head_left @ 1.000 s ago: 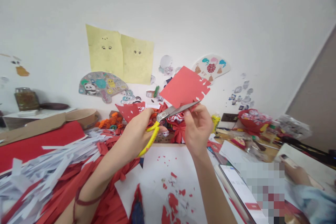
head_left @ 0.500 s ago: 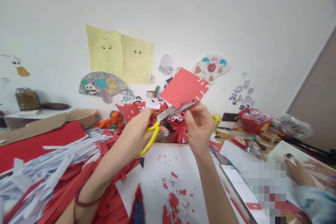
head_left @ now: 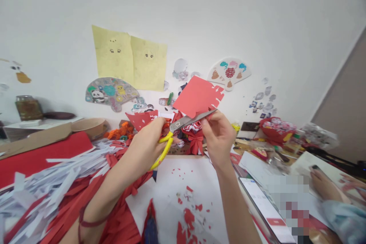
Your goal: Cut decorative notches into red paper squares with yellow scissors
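Observation:
My left hand (head_left: 153,137) is closed around the yellow handles of a pair of scissors (head_left: 162,156). The metal blades point up and to the right, along the lower edge of a piece of red paper (head_left: 197,95). That paper has small notches cut into its right side. Between thumb and fingers, my right hand (head_left: 219,135) pinches the paper's lower right corner, close to the blade tips. Below both hands lies a white sheet (head_left: 168,198) scattered with red paper scraps (head_left: 188,217).
White and red paper strips (head_left: 65,175) heap up on the left. A phone (head_left: 265,209) lies at the right, beside another person's hand (head_left: 326,185). Behind stand red-and-white paper flowers (head_left: 196,141). Paper fans (head_left: 110,93) and yellow drawings (head_left: 114,53) hang on the wall.
The red paper has tilted slightly and shifted a little to the left. Both hands stay almost in place, with the scissors still at the paper's lower edge.

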### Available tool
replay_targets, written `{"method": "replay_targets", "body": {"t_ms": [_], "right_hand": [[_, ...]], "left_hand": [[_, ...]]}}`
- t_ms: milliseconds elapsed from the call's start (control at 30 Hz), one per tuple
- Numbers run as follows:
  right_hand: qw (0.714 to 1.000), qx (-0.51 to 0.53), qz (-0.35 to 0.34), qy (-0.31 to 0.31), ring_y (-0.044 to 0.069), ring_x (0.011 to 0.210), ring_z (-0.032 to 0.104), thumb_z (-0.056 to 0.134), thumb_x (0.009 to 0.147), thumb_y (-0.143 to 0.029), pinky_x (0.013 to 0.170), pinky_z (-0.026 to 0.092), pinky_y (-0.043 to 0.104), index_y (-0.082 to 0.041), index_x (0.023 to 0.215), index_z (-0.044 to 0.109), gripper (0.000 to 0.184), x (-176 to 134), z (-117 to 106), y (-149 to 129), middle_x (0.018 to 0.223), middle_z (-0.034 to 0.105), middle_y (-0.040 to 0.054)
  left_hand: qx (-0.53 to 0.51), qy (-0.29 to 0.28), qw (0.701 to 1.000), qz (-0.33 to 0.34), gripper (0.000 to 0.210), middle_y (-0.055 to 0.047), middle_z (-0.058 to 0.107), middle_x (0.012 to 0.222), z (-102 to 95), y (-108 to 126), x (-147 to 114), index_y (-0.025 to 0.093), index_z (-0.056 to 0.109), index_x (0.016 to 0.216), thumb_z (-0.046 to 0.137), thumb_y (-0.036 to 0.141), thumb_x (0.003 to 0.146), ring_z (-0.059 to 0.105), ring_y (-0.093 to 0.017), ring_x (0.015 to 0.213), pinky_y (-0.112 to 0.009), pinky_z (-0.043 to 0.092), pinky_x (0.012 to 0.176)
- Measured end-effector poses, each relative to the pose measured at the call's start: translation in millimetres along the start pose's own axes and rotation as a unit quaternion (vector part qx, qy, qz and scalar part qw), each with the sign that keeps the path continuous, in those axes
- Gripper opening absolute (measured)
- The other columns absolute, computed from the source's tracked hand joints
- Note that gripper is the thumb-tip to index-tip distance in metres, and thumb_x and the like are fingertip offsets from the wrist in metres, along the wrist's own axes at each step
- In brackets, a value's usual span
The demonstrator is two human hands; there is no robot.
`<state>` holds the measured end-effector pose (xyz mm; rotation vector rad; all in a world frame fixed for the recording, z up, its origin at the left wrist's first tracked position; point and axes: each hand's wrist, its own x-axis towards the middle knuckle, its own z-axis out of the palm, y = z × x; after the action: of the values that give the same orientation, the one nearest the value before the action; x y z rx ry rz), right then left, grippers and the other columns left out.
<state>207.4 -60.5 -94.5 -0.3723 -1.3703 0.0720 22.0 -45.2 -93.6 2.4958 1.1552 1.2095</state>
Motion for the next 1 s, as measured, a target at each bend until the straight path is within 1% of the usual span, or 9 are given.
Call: {"method": "replay_targets", "body": {"t_ms": [167,300,433,633,767,900,1000], "right_hand": [[1.000,-0.017,-0.005,-0.016,0.012,0.082,0.062,0.059,0.084,-0.010,0.076,0.051,0.025,-0.019,0.080,0.061,0.010,1.7,-4.8,-0.4,0.084,0.062,0.0008],[1.000,-0.012,-0.004,-0.024,0.011,0.082,0.062,0.060,0.084,-0.009,0.075,0.051,0.024,-0.019,0.080,0.060,0.011,2.5,-7.8,0.0,0.083,0.061,0.0000],[0.999,-0.006,0.006,-0.038,0.011,0.084,0.062,0.059,0.084,-0.008,0.078,0.051,0.024,-0.019,0.082,0.061,0.011,3.2,-11.1,-0.1,0.085,0.062,-0.0002],[0.999,-0.011,0.006,-0.041,0.011,0.085,0.062,0.059,0.084,-0.008,0.079,0.051,0.025,-0.019,0.081,0.061,0.011,4.6,-13.7,0.5,0.085,0.062,-0.0004],[0.999,0.000,0.012,-0.040,0.011,0.086,0.062,0.059,0.084,-0.008,0.080,0.051,0.025,-0.019,0.082,0.061,0.011,4.7,-13.6,2.6,0.087,0.063,0.0001],[0.999,0.001,0.013,-0.042,0.012,0.085,0.062,0.059,0.083,-0.009,0.079,0.051,0.026,-0.019,0.081,0.062,0.011,4.9,-13.4,3.0,0.086,0.063,0.0006],[0.999,-0.007,0.016,-0.035,0.013,0.084,0.063,0.059,0.084,-0.010,0.078,0.052,0.026,-0.019,0.082,0.062,0.009,3.9,-10.7,2.0,0.087,0.065,0.0010]], "left_hand": [[0.041,-0.005,0.999,-0.001,0.027,-0.002,0.060,0.082,-1.5,-1.9,1.7,0.022,0.041,0.084,0.053,0.046,0.082,0.056,-0.019,0.072,-0.028,0.038,0.060],[0.066,-0.006,0.998,0.000,0.024,-0.001,0.060,0.085,-2.7,-0.2,1.3,0.022,0.043,0.087,0.052,0.044,0.083,0.057,-0.019,0.073,-0.028,0.037,0.061],[0.082,-0.007,0.997,-0.009,0.024,-0.002,0.061,0.084,-3.0,0.9,-0.2,0.022,0.042,0.086,0.051,0.045,0.084,0.057,-0.019,0.072,-0.028,0.036,0.059],[0.091,-0.002,0.996,0.006,0.022,-0.004,0.060,0.085,-1.2,-1.1,-0.1,0.022,0.043,0.089,0.049,0.043,0.085,0.059,-0.021,0.074,-0.028,0.036,0.060],[0.090,-0.005,0.996,0.003,0.021,-0.004,0.060,0.085,-0.7,0.0,-0.1,0.022,0.044,0.093,0.047,0.041,0.086,0.061,-0.022,0.076,-0.027,0.036,0.059],[0.081,-0.008,0.997,-0.004,0.019,-0.005,0.059,0.085,-1.5,1.2,0.4,0.022,0.044,0.090,0.047,0.040,0.085,0.061,-0.022,0.075,-0.027,0.035,0.058],[0.064,-0.009,0.998,-0.017,0.020,-0.003,0.059,0.082,-1.0,2.5,1.8,0.022,0.043,0.087,0.050,0.041,0.084,0.059,-0.020,0.072,-0.027,0.035,0.058]]}}
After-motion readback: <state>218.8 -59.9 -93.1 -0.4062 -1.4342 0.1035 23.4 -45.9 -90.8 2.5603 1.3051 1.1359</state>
